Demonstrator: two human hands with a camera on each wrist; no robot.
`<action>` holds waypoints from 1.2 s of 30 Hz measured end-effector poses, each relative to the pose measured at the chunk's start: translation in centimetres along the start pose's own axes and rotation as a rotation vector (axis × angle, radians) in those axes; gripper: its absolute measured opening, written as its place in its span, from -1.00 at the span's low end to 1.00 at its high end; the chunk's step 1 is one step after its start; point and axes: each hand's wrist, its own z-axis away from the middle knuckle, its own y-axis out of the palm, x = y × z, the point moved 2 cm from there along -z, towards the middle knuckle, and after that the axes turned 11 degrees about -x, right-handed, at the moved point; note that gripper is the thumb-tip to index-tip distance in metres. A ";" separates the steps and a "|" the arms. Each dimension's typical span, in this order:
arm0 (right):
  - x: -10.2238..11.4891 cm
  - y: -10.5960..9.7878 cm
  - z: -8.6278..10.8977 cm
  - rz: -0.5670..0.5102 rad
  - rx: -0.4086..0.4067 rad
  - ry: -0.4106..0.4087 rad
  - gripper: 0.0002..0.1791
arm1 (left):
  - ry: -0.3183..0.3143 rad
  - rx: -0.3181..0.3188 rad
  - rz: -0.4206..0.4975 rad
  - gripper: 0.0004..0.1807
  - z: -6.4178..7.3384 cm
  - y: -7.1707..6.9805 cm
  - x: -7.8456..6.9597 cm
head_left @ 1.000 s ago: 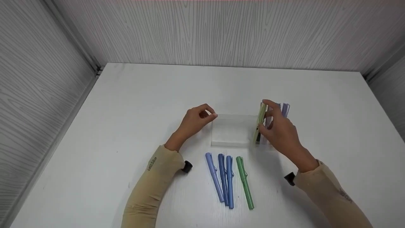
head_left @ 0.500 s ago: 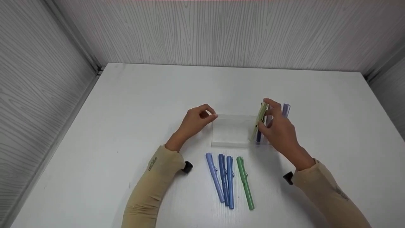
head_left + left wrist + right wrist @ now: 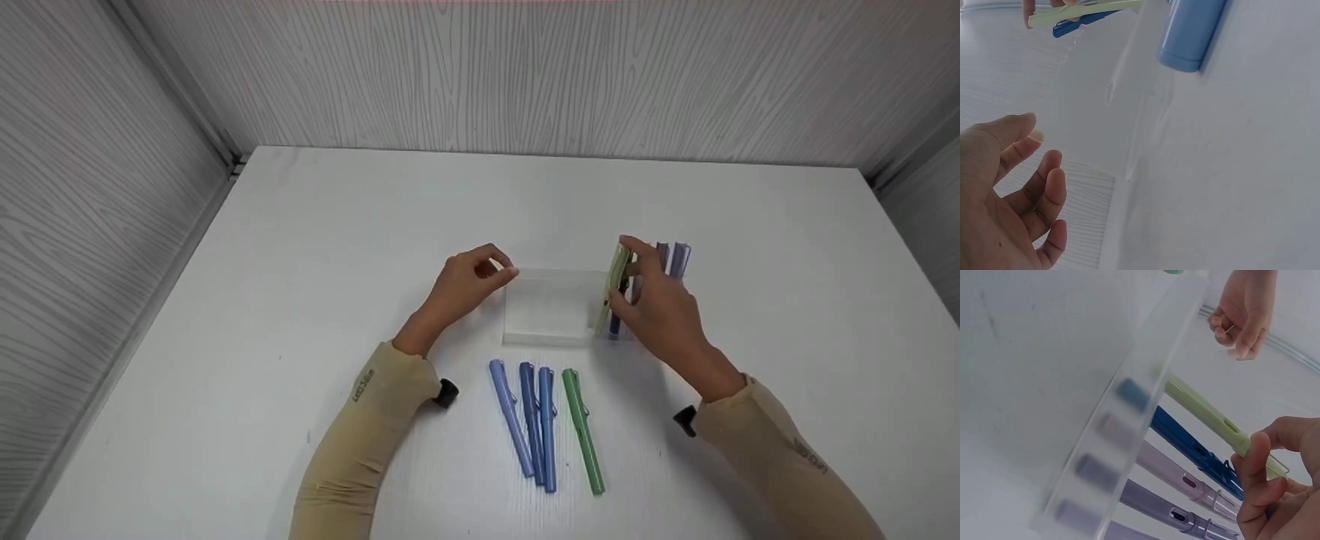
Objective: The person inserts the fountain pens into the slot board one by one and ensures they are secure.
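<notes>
A clear plastic pen holder (image 3: 547, 339) stands on the white table. My left hand (image 3: 466, 287) pinches its far left corner between thumb and forefinger; the other fingers are loosely bent in the left wrist view. My right hand (image 3: 664, 309) holds a light green pen (image 3: 1202, 405) by its clip end, thumb against fingers. The pen's lower end is at the holder, beside a dark blue pen (image 3: 1185, 441). Beyond that a pink pen (image 3: 1171, 471), a dark purple pen (image 3: 1154, 502) and a lavender pen (image 3: 1129, 532) stand slanted in the holder's right part.
In front of the holder lie a light blue pen (image 3: 512, 420), a dark blue pen (image 3: 531, 424), a mid-blue pen (image 3: 547, 435) and, slightly apart to the right, a green pen (image 3: 583, 431). A wood-grain panel (image 3: 480, 75) rises behind the table.
The light green pen's lower end has shifted slightly left, with my right hand still holding it. My left hand stays at the holder's corner, and the pens on the table lie as before.
</notes>
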 end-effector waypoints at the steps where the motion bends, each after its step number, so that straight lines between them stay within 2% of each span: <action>1: 0.0 0.0 0.0 0.002 0.006 0.000 -0.27 | 0.000 0.000 0.000 -0.78 0.0 0.0 0.0; 11: 0.0 0.4 0.2 0.023 0.040 -0.022 -0.25 | 0.005 -0.003 0.007 -0.78 -0.1 0.1 0.1; 21: 0.0 0.4 -0.2 0.100 0.039 -0.026 -0.25 | -0.010 0.006 -0.022 -0.76 0.0 0.1 0.0; 36: 0.3 0.1 -1.0 0.180 0.096 -0.005 -0.30 | -0.018 0.013 -0.015 -0.77 0.0 0.0 0.2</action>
